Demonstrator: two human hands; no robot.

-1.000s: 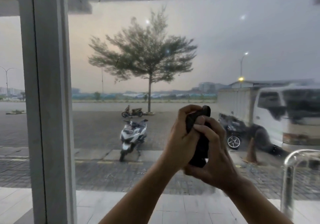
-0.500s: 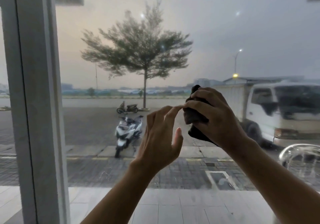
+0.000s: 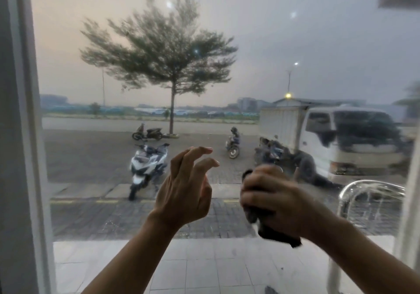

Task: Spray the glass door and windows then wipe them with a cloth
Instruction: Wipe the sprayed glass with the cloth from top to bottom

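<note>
Wiping: right hand (image 3: 272, 200) grips the dark cloth (image 3: 278, 237), bunched in its fingers, likely to press on the glass (image 3: 250, 43).
Left hand (image 3: 184, 193): fingers loosely curled, empty, beside the cloth.

**No legible text**

No words, numbers or brand marks can be read. The truck (image 3: 336, 139) seen through the window (image 3: 272, 43) is blurred, and nothing can be made out on the white scooter (image 3: 145, 166). No label is shown on the dark cloth (image 3: 279, 237).
</note>
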